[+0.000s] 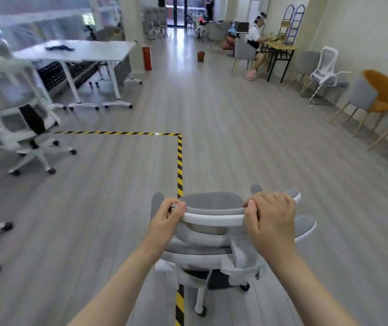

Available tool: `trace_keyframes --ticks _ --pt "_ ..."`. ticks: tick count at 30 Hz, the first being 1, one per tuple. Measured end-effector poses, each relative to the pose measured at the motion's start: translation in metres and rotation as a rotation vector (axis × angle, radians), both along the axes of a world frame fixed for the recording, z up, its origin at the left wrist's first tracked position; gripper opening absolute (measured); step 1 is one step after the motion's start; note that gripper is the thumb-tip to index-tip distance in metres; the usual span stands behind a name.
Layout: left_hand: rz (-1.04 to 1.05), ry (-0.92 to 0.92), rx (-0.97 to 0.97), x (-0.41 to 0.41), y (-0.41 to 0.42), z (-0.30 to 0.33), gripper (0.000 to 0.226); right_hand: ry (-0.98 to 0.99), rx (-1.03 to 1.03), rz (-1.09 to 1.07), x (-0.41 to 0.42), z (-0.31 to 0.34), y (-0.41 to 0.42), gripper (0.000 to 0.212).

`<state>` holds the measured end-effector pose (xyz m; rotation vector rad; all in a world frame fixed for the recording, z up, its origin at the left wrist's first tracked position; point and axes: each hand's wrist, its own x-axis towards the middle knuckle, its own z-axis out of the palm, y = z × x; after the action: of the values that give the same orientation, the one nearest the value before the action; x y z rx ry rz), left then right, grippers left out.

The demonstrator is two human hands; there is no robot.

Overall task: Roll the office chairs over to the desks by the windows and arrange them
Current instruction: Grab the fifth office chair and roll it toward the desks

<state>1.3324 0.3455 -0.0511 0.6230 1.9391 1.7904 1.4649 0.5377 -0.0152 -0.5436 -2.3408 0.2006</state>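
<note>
Grey office chair [214, 203], no legible labels

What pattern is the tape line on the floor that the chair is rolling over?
Diagonal yellow and black hazard stripes on the floor tape, clearest in the head view, ahead of the office chair.

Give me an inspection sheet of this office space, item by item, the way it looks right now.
Surface: grey plank floor with striped hazard tape turning a corner.
Job's things: grey chair in the aisle, over the tape; white chair by the white desk at the windows.
Clutter: dark item on the desk; red cylinder by a pillar; small bin.
Hands: left hand and right hand grip the grey chair's headrest.
Cables: nothing seen.
Surroundings: seated person at a far table; spare chairs along the right wall.
</note>
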Motion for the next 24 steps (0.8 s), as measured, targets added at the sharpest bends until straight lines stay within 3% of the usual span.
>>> trace_keyframes --ticks 12,19,24 --pt "0.535 0.066 0.132 -0.021 -0.126 0.000 0.037 0.098 0.028 0.354 -0.115 -0.004 -0.103 0.031" --pt "0.681 0.088 0.175 -0.047 -0.195 0.002 0.026 0.076 -0.017 0.511 -0.170 -0.007 -0.173 0.031" --pt "0.756 0.131 0.183 -0.081 -0.248 0.000 0.038 0.035 -0.065 0.603 -0.217 -0.009 -0.217 0.034"
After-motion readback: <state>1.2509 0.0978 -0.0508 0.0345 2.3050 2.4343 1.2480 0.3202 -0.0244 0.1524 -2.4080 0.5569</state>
